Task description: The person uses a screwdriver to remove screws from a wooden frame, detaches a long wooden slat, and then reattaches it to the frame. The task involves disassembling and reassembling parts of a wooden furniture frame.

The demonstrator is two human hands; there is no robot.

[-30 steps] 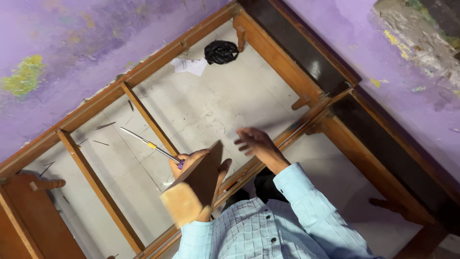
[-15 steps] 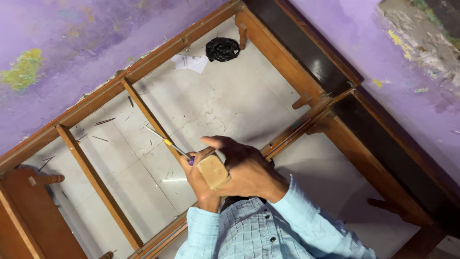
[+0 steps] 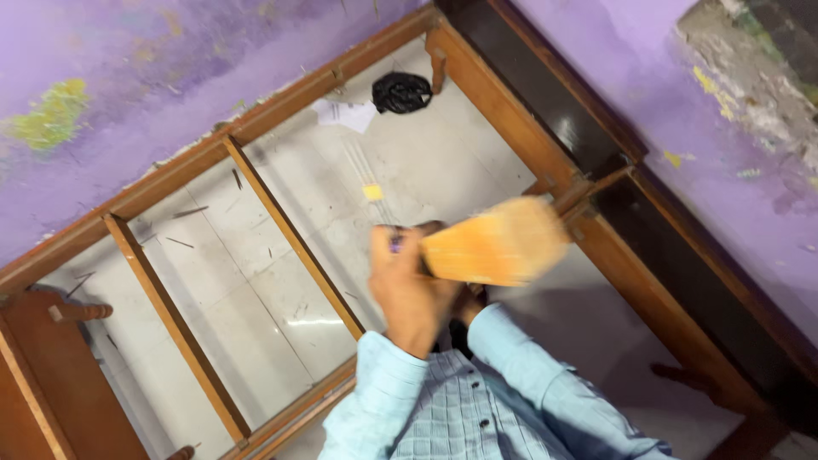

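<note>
My left hand [image 3: 407, 294] is raised over a wooden bed frame [image 3: 294, 243]. Its fingers close around the end of a light wooden block [image 3: 498, 247], which is blurred by motion and points right. The same hand also holds a thin pencil [image 3: 371, 192] with a yellow band and a purple end, smeared upward. My right hand [image 3: 470, 300] is mostly hidden under the block and behind the left hand, so its grip is unclear. Both arms wear light blue checked sleeves.
The frame's slats [image 3: 175, 328] cross a white tiled floor [image 3: 256, 281]. A black bag [image 3: 400, 91] and a white paper [image 3: 345, 113] lie in the far corner. A dark wooden panel [image 3: 682, 247] runs along the right by a purple wall [image 3: 128, 77].
The block has swung up and to the right, from between both hands to out beyond the left hand. The pencil has risen with it. The view has shifted slightly.
</note>
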